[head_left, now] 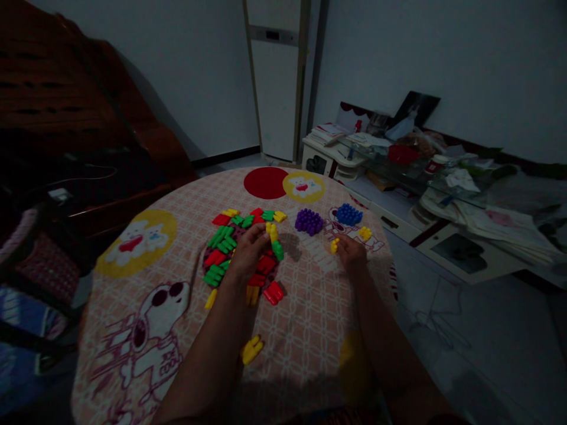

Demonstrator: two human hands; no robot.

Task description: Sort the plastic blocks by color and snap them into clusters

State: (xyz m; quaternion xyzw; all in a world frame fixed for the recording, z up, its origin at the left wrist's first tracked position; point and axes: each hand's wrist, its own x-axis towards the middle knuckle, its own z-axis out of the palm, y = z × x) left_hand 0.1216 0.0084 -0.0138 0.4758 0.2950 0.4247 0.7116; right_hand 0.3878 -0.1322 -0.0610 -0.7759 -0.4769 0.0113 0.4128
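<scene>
My left hand (250,248) is closed on a yellow toy block (271,230), raised over the pile. A green block (277,250) sits right below it; whether the two are joined I cannot tell. Under and around this hand lies a pile of red, green and yellow blocks (221,238). My right hand (352,255) pinches a small yellow knobbly block (335,245) at the right side of the table. Just beyond it lies another yellow knobbly block (365,234). Purple blocks (309,221) and blue blocks (349,214) stand in two clusters farther back.
A patterned cloth covers the round table (305,330). One yellow block (252,349) lies near my left forearm, a red block (273,292) by the pile. A cluttered low cabinet (460,248) stands right, a wooden bench (146,136) left, a chair (39,277) at the left edge.
</scene>
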